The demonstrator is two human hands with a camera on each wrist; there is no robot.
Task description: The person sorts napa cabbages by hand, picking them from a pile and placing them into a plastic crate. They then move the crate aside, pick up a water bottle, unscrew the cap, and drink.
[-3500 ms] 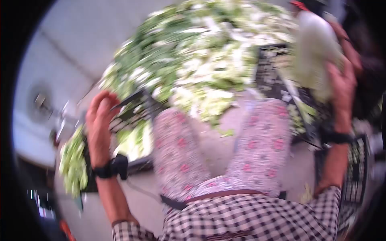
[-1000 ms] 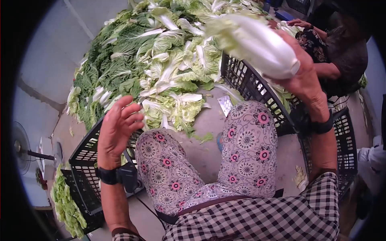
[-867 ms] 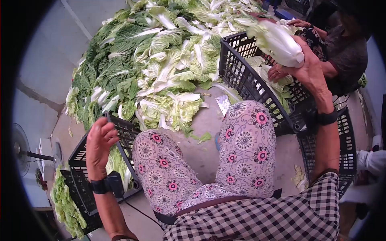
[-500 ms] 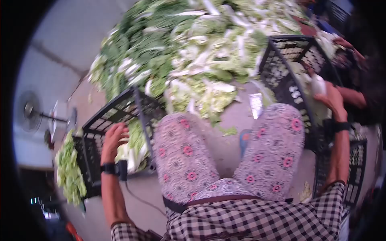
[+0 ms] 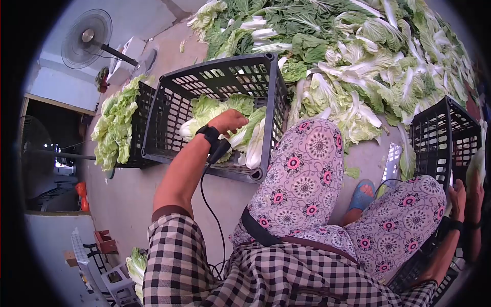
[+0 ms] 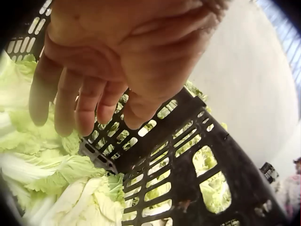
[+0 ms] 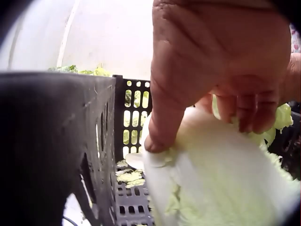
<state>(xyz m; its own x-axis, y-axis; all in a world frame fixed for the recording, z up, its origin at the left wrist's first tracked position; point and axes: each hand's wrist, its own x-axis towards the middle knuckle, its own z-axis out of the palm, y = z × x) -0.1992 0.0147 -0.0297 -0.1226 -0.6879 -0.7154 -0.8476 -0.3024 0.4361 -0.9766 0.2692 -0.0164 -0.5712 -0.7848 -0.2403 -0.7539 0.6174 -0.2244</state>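
Observation:
My left hand (image 5: 227, 122) hovers inside the black plastic crate (image 5: 220, 65) on the left, over pale green napa cabbages (image 5: 254, 148). In the left wrist view its fingers (image 6: 85, 106) hang loosely and hold nothing. Far to the right, my right hand (image 5: 456, 200) is down by the other black crate (image 5: 434, 115). The right wrist view shows it gripping a napa cabbage (image 7: 211, 174), thumb on the white stem and fingers over the far side. The cabbage is low beside the crate wall (image 7: 51, 141), its lower part cut off by the view's edge.
A large heap of cabbage leaves (image 5: 358, 56) covers the floor ahead. Loose leaves (image 5: 120, 128) drape over another crate at left. A standing fan (image 5: 88, 36) is behind it. Another person's arm (image 5: 476, 199) is close at the right. A cable runs from my left wrist.
The head view has swung left. My right hand has brought the raised napa cabbage down into the crate area at right. My left hand has moved in over the left crate.

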